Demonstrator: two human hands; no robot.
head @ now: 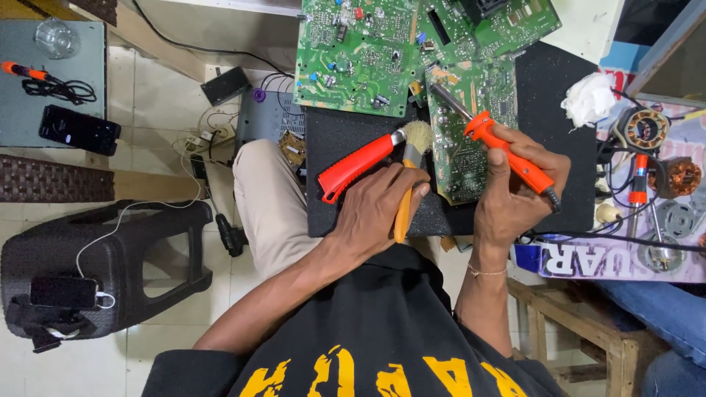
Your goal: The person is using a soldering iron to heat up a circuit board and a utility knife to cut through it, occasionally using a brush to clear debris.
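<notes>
Item: repair work on a circuit board, seen from above the seated person.

Right hand (pixel 515 192): clamped around the orange handle of a soldering iron (pixel 507 151). Its metal tip slants up and left and lies over the upper part of the small green circuit board (pixel 467 129); whether the tip touches the board cannot be told.

Left hand (pixel 382 209): closed on the yellow-orange handle of a brush (pixel 409 184), bristles pointing up, just beside the board's left edge. A second brush with a red handle (pixel 357 165) lies slantwise on the mat, touching or nearly touching the same fingers; which it is cannot be told.

The two hands are apart, one on each side of the board.

Work surface: a black mat (pixel 559 110) across the lap, bearing the small board. Further boards (pixel 357 55) overlap at the top edge.

Progress, as a judgement: both tools are in hand and on station at the board, so the soldering and cleaning look to be in mid-course. No finished joints can be made out; the board is still flat on the mat, not set aside.

Surroundings: a wad of white cloth (pixel 588 99) and motor parts with copper windings (pixel 662 154) to the right; a black plastic stool (pixel 103 265) on the floor to the left.
</notes>
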